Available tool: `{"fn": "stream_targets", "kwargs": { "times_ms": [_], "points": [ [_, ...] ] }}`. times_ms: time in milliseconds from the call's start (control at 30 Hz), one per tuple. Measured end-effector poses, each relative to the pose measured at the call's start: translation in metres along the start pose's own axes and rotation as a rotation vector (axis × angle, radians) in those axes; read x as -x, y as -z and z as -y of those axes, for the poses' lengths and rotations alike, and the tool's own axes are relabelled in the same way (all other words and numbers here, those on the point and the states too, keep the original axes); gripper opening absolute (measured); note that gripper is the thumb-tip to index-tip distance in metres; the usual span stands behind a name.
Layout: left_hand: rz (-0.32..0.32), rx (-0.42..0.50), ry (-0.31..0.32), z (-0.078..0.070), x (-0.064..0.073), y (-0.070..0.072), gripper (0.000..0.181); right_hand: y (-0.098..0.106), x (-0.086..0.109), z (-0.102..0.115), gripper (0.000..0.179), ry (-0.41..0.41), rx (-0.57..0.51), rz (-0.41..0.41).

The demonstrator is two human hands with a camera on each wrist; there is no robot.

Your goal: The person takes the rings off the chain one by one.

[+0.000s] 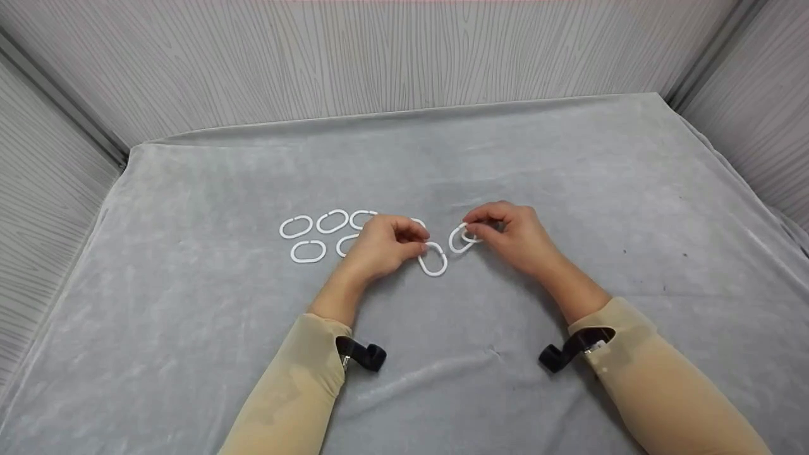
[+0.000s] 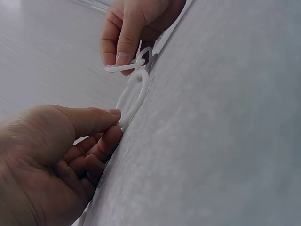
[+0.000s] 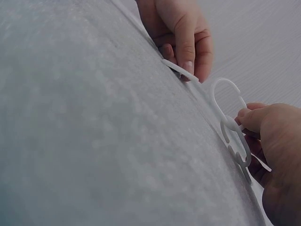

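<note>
My left hand point(image 1: 393, 245) pinches a white oval chain link point(image 1: 433, 274) between thumb and forefinger, low over the grey cloth. Across from it, my right hand point(image 1: 513, 235) holds another white link point(image 1: 452, 243) by its edge, tilted up from the cloth. The right wrist view shows this raised link point(image 3: 215, 96) with more white links point(image 3: 248, 157) hooked on below it, as a short chain partly hidden behind the fingers. A small gap separates the left link from the right one in the head view.
Several loose white links point(image 1: 308, 260) lie in two rows left of my left hand, some partly covered by it. Grey cloth point(image 1: 442, 392) with soft creases covers the table. Pale wood-grain panels point(image 1: 379, 57) stand behind and at both sides.
</note>
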State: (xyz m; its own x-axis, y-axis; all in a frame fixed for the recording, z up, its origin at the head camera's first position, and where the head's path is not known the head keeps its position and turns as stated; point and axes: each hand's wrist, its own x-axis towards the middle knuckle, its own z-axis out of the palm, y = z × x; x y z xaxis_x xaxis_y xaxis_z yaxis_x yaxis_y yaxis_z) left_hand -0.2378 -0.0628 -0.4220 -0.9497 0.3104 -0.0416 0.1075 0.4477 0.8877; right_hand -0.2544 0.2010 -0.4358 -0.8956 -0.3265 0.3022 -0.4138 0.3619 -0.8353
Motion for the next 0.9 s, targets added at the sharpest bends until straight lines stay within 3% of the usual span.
{"fn": "stream_targets", "kwargs": {
  "times_ms": [300,533,700,900],
  "points": [
    [-0.015,0.005,-0.006,-0.001,0.0,0.0,0.017,0.0,0.0,0.0,0.011,0.02,0.007,-0.01],
    [-0.06,0.067,0.007,-0.004,0.0,-0.003,0.019,-0.001,0.001,0.0,0.011,0.008,0.011,-0.031],
    [-0.097,0.15,-0.041,-0.008,0.0,-0.007,0.019,0.0,0.0,0.001,0.012,0.006,0.021,-0.044],
    [-0.073,0.181,-0.097,-0.014,0.0,-0.012,0.019,0.0,0.0,0.002,0.012,0.01,0.028,-0.048]
  ]
}}
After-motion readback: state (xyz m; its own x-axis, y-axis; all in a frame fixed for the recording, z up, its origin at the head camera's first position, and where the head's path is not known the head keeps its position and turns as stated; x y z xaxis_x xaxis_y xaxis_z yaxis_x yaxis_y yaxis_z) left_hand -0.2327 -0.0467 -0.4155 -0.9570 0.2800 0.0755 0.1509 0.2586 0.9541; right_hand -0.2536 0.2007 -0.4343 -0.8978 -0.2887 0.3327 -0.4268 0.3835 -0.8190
